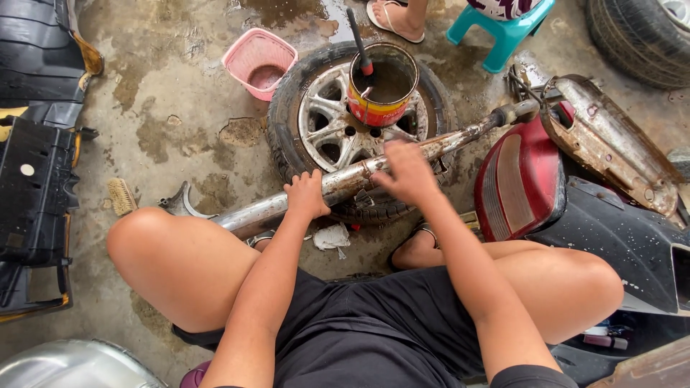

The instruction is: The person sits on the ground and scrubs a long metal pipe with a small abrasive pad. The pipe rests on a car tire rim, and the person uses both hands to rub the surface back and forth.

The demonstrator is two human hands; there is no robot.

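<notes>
Seated low on a stained concrete floor [180, 122], I have a long, rusty exhaust pipe [345, 179] laid slantwise across a car wheel [323, 129] that lies flat in front of my knees, so the tyre props the pipe up at working height. My left hand [307, 195] is clamped over the pipe's lower stretch, apparently to keep it from rolling. My right hand [406, 171] presses on the pipe further up, near the tyre's near edge; it is blurred, and I cannot tell whether the fingers are closed or hold anything.

An open paint tin [381, 85] of dark liquid sits on the wheel's hub, within easy reach, with a red-and-black handled brush [359, 44] standing in it. The pipe's far end points toward a dirty heat shield [611, 144] resting on a motorcycle tail with a red tail light [519, 179] at the floor's right edge. A pink plastic basket [259, 63] stands beyond the wheel, a scrub brush [121, 195] lies toward the left edge, and a crumpled rag [332, 236] sits under the pipe. Another person's sandalled foot [395, 20] and a teal stool [503, 32] show at the top edge.
</notes>
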